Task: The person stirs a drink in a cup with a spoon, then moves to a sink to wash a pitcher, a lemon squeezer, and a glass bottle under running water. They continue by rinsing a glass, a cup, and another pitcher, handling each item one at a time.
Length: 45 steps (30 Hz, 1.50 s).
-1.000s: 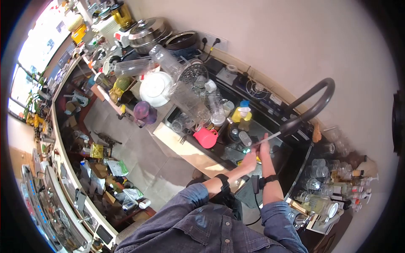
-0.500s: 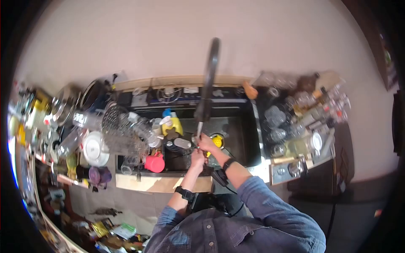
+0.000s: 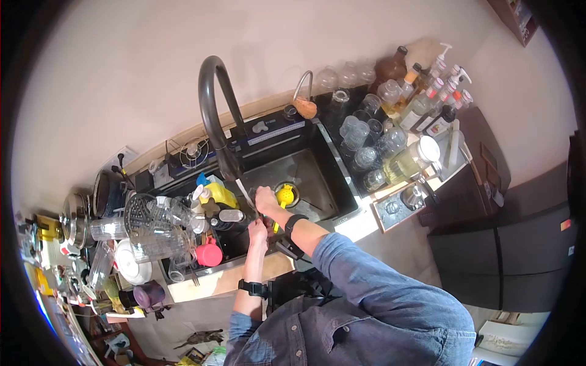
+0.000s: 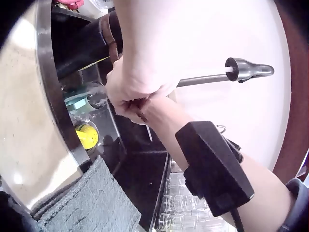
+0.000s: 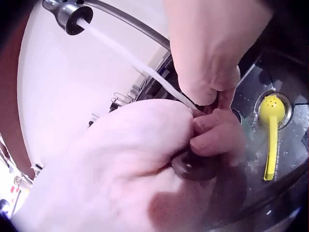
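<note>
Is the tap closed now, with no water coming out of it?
No, a stream of water runs from the tap toward the hands.

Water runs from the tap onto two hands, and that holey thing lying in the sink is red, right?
Not red: the holey thing lying in the sink is yellow, as the right wrist view shows. Water does run from the tap onto two hands.

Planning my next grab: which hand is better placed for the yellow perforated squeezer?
Probably the right hand: the round end of the yellow perforated squeezer shows beside it, while the left hand is on the right wrist's other side.
</note>
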Available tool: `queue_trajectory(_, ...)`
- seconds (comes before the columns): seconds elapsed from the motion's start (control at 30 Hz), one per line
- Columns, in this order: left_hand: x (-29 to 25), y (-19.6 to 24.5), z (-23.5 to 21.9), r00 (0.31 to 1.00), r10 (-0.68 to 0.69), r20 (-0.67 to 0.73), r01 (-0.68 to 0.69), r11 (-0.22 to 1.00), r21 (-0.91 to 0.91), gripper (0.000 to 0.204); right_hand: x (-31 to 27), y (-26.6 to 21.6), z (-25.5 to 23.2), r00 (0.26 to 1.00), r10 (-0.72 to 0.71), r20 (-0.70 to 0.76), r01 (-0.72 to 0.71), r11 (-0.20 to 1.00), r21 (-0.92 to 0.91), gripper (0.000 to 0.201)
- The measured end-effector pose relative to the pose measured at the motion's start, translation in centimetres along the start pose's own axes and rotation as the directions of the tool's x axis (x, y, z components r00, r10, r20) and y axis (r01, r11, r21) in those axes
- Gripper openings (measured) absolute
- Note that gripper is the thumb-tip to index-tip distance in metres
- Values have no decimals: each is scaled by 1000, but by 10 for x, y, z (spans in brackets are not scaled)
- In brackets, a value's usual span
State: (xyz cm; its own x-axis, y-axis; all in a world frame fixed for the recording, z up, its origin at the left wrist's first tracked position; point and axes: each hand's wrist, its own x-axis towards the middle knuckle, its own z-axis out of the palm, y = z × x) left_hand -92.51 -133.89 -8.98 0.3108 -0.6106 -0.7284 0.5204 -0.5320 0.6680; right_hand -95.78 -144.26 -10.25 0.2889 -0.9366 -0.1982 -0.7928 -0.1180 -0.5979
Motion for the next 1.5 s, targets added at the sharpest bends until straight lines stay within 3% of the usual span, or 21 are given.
queue_trajectory(0.23,-1,5,-2,999,12,46,-10,999,-40,27,3,8,6,1000,-17,13,17,998,-55,20)
queue_trajectory(0.33,9,2,-7,998,-26,50,31,995,-96,24,18,11,4,925,-164,341,224,964,-142,24)
queue_trajectory(0.37,15,0,-8,999,-6,42,9,997,-70,23,17,9,7,933,7,359,-73,983,170,24)
queue_trajectory(0.4,16,0,-10,999,14,31,-13,999,-46,22,10,2,7,890,157,429,-360,820,446,25)
queue_trajectory(0.43,16,-1,-11,999,25,41,-20,994,-111,21,1,-5,8,800,260,540,-589,506,630,26)
queue_trajectory(0.57,15,0,-8,996,41,84,-16,959,-284,16,24,51,96,827,171,535,-468,737,487,28)
queue_trajectory(0.63,24,-10,-12,968,72,239,34,910,-413,12,13,63,70,775,12,632,-366,823,433,30)
queue_trajectory(0.67,30,-18,-8,981,16,191,56,929,-367,11,0,46,37,801,67,595,-376,830,412,33)
queue_trajectory(0.7,19,-16,-2,979,51,196,16,945,-327,10,18,79,70,793,75,605,-398,815,420,37)
queue_trajectory(0.77,37,-45,-2,911,152,384,-34,954,-297,17,36,111,71,740,145,657,-522,740,425,39)
queue_trajectory(0.8,26,-42,2,900,42,433,106,944,-313,20,47,127,73,718,187,671,-583,688,432,40)
queue_trajectory(0.83,-6,-17,8,915,42,400,-34,999,-28,28,62,144,74,698,224,680,-618,668,415,41)
queue_trajectory(0.87,-32,3,14,967,-81,243,10,959,282,40,54,125,46,740,85,667,-300,930,214,36)
queue_trajectory(0.9,-35,4,9,960,75,268,-211,823,528,47,43,101,13,767,-58,639,206,966,-159,33)
queue_trajectory(0.93,-34,-5,7,945,230,232,-326,697,639,48,30,72,-22,777,-197,598,513,748,-420,32)
queue_trajectory(1.0,-27,-29,-1,924,348,160,-364,668,649,46,16,87,-26,889,-247,385,431,735,-524,22)
queue_trajectory(1.13,-69,3,-41,917,205,343,-370,759,535,42,-14,82,-45,842,-142,521,484,625,-612,26)
queue_trajectory(1.23,-85,-2,-73,906,255,338,-399,783,477,40,-40,75,-51,803,-329,497,572,662,-485,22)
queue_trajectory(1.33,-103,-17,-103,920,294,261,-381,831,405,39,-72,23,-60,793,-518,319,592,779,-206,22)
queue_trajectory(1.43,-120,-33,-131,922,302,242,-367,881,298,38,-100,-63,-75,786,-544,294,602,782,-164,16)
queue_trajectory(1.5,-134,-35,-146,929,280,242,-353,870,345,38,-100,-88,-74,818,-473,329,565,770,-297,17)
